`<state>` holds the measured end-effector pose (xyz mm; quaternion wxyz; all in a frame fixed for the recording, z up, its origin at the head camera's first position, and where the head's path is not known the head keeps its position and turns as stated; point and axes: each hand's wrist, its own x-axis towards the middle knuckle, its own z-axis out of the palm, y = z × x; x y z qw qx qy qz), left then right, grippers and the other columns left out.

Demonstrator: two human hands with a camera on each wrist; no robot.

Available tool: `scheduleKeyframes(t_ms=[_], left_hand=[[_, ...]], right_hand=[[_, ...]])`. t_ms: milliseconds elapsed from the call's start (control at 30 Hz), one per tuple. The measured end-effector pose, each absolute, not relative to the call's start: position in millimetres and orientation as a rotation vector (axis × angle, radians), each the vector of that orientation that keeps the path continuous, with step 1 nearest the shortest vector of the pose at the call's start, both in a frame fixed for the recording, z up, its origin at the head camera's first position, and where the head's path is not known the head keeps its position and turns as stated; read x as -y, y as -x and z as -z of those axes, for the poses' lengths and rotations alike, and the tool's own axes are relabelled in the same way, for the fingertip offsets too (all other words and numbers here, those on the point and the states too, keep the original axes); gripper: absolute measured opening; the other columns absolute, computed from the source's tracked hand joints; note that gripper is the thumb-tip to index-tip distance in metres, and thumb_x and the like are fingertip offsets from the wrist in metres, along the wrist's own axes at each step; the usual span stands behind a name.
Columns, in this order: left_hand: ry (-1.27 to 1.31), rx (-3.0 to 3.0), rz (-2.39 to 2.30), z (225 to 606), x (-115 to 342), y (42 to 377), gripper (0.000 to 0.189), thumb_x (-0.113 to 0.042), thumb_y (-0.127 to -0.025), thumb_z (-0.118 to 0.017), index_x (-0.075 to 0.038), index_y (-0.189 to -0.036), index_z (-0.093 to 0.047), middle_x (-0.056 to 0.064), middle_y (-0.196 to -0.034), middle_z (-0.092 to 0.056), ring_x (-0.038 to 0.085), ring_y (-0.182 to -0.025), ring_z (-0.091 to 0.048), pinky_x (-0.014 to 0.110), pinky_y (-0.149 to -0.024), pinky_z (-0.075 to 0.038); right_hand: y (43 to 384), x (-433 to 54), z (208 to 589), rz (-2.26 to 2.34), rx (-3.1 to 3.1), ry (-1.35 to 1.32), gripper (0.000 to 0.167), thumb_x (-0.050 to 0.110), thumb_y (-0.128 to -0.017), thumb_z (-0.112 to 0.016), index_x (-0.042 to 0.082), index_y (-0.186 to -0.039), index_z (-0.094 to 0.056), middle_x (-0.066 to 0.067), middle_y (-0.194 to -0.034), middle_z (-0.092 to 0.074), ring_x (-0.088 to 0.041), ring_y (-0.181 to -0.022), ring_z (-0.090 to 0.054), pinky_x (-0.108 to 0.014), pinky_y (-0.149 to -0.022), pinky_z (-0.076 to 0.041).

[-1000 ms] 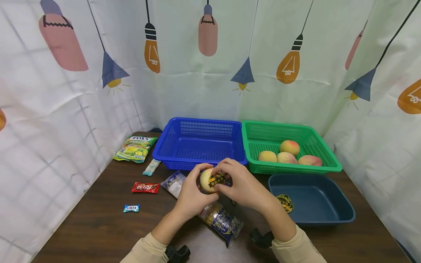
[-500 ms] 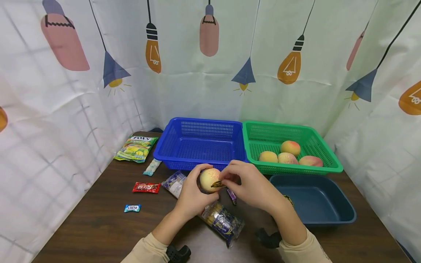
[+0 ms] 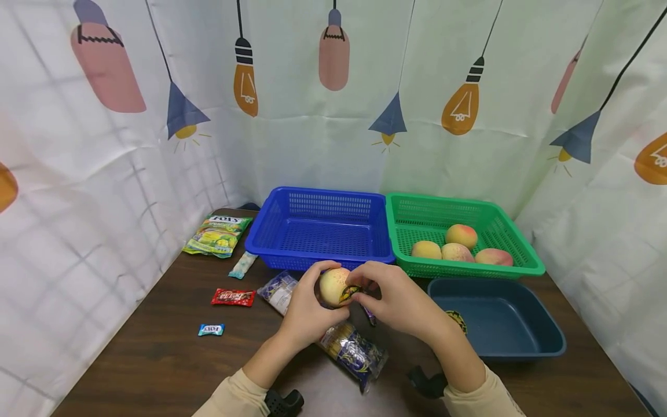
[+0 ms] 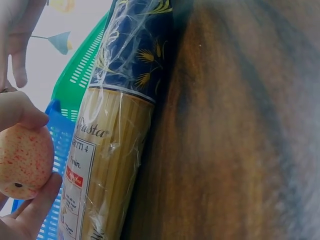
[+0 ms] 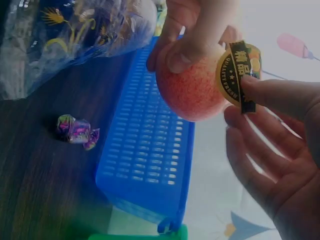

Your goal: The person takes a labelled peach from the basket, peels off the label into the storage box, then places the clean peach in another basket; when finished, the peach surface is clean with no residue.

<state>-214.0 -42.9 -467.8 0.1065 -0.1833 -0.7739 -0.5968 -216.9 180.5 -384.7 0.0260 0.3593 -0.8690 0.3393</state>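
My left hand (image 3: 314,307) grips a pale yellow peach (image 3: 331,285) with red speckles, held up above a pasta packet (image 3: 348,347) on the table. Beside it my right hand (image 3: 398,298) pinches a black-and-gold round sticker (image 5: 234,75) between thumb and fingers. In the right wrist view the sticker stands at the peach's side, its printed face toward the camera. The left wrist view shows the peach (image 4: 26,159) between the left thumb and fingers. Another such sticker (image 3: 457,320) clings to the near-left wall of the dark blue tub (image 3: 521,351), partly behind the right forearm.
A blue basket (image 3: 318,262) and a green basket (image 3: 469,270) holding several peaches (image 3: 457,253) stand at the back. Leftward lie a green candy bag (image 3: 217,236), a pale wrapped bar (image 3: 243,265), a red packet (image 3: 233,297) and a small blue sweet (image 3: 211,329). A purple sweet (image 5: 79,132) lies near the hands.
A second ago the sticker lay flat over the peach; since then the right hand has drawn it rightward off the front, baring the speckled skin. The left hand keeps its grip.
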Motion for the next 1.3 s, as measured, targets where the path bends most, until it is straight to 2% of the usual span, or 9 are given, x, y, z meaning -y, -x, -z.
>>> scheduleKeyframes(t_ms=[167,367,500,700,900,1000,1200,1300], left_hand=[[0.536,2.303,1.737,469.9,42.0,213.8,0.083,0.006,-0.076,-0.093,-0.012,-0.15,-0.06,0.004,-0.145,-0.064,0.024,-0.119,-0.067,0.033,-0.091,-0.064],[0.502,2.309,1.736,469.2,40.6,212.1,0.082,0.004,-0.075,-0.094,-0.011,-0.149,-0.061,0.002,-0.146,-0.065,0.023,-0.122,-0.068,0.035,-0.097,-0.063],[0.469,2.305,1.745,467.9,39.3,211.5,0.082,0.003,-0.074,-0.095,-0.013,-0.147,-0.062,0.001,-0.144,-0.066,0.021,-0.125,-0.068,0.037,-0.101,-0.062],[0.447,2.307,1.753,467.9,38.1,211.4,0.082,0.004,-0.073,-0.095,-0.012,-0.146,-0.063,0.001,-0.143,-0.066,0.02,-0.125,-0.068,0.034,-0.1,-0.062],[0.452,2.294,1.769,468.9,38.4,211.3,0.081,0.004,-0.073,-0.095,-0.009,-0.147,-0.063,0.003,-0.143,-0.066,0.021,-0.123,-0.068,0.033,-0.1,-0.062],[0.45,2.292,1.769,468.8,39.3,211.2,0.081,0.004,-0.073,-0.095,-0.009,-0.147,-0.063,0.003,-0.143,-0.066,0.021,-0.123,-0.068,0.033,-0.099,-0.063],[0.443,2.299,1.773,468.8,40.9,212.3,0.081,0.004,-0.074,-0.094,-0.01,-0.147,-0.062,0.002,-0.143,-0.065,0.022,-0.122,-0.068,0.033,-0.097,-0.063],[0.435,2.296,1.763,468.5,41.7,213.1,0.081,0.003,-0.073,-0.095,-0.011,-0.147,-0.063,0.002,-0.143,-0.065,0.022,-0.121,-0.069,0.033,-0.097,-0.063]], right_hand=[[208.3,-184.7,384.6,-1.061,2.628,-1.132,0.024,0.005,-0.098,-0.083,0.021,-0.116,-0.077,0.01,-0.106,-0.075,-0.003,-0.093,-0.067,-0.029,-0.085,-0.064],[196.1,-205.3,373.2,-1.059,2.593,-1.217,0.022,0.008,-0.101,-0.081,0.027,-0.112,-0.077,0.014,-0.106,-0.075,-0.002,-0.097,-0.069,-0.027,-0.087,-0.064],[196.6,-231.6,359.4,-1.065,2.648,-1.281,0.018,0.014,-0.104,-0.08,0.031,-0.11,-0.077,0.017,-0.103,-0.074,-0.003,-0.093,-0.069,-0.027,-0.082,-0.063],[214.5,-286.1,346.6,-1.138,2.844,-1.287,0.007,0.024,-0.107,-0.076,0.027,-0.113,-0.077,0.009,-0.103,-0.077,-0.011,-0.089,-0.073,-0.029,-0.079,-0.064],[239.0,-340.6,352.3,-1.273,3.086,-1.278,0.009,0.02,-0.11,-0.071,0.016,-0.116,-0.076,-0.004,-0.108,-0.078,-0.021,-0.091,-0.076,-0.031,-0.08,-0.065],[248.9,-354.1,361.6,-1.278,3.198,-1.266,0.008,0.017,-0.11,-0.071,0.013,-0.112,-0.077,-0.008,-0.105,-0.078,-0.025,-0.087,-0.077,-0.032,-0.077,-0.064],[261.6,-358.6,387.1,-1.117,3.333,-1.214,0.008,0.015,-0.108,-0.072,0.013,-0.104,-0.078,-0.004,-0.098,-0.077,-0.021,-0.079,-0.077,-0.036,-0.07,-0.065],[266.0,-357.4,394.5,-1.033,3.342,-1.215,0.009,0.013,-0.108,-0.071,0.014,-0.101,-0.077,-0.002,-0.096,-0.076,-0.017,-0.075,-0.075,-0.033,-0.067,-0.063]])
